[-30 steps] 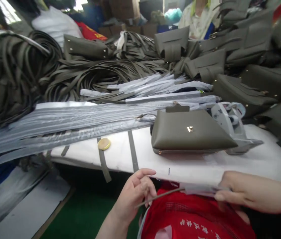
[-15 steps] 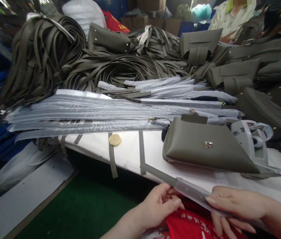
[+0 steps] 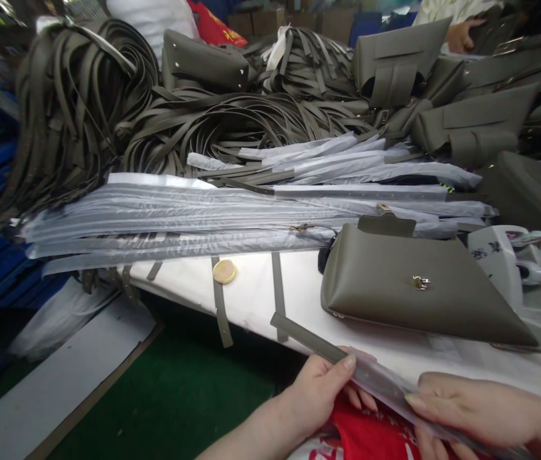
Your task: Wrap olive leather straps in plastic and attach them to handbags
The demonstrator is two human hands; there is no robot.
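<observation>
An olive-grey strap [image 3: 306, 335] runs at a slant over the table's front edge, its near part inside a clear plastic sleeve [image 3: 385, 384]. My left hand [image 3: 321, 390] pinches the strap where the sleeve begins, thumb on top. Farther along, my right hand [image 3: 476, 409] grips the sleeved part between thumb and fingers. Just beyond my hands an olive-grey handbag [image 3: 395, 281] with a gold clasp lies on the white table [image 3: 304, 287]. Red cloth [image 3: 371, 434] with white lettering shows beneath my hands.
Several sleeved straps [image 3: 179, 220] lie across the table, with bundles of bare straps [image 3: 83, 108] behind. A round gold-rimmed disc [image 3: 225, 271] rests near the front edge. More bag pieces [image 3: 476, 121] are piled at right. Another person's hand [image 3: 461, 36] shows at the back.
My left thumb has come down onto the strap at the sleeve's opening, where the hand was below it before. My right hand keeps its grip, and the view has shifted slightly.
</observation>
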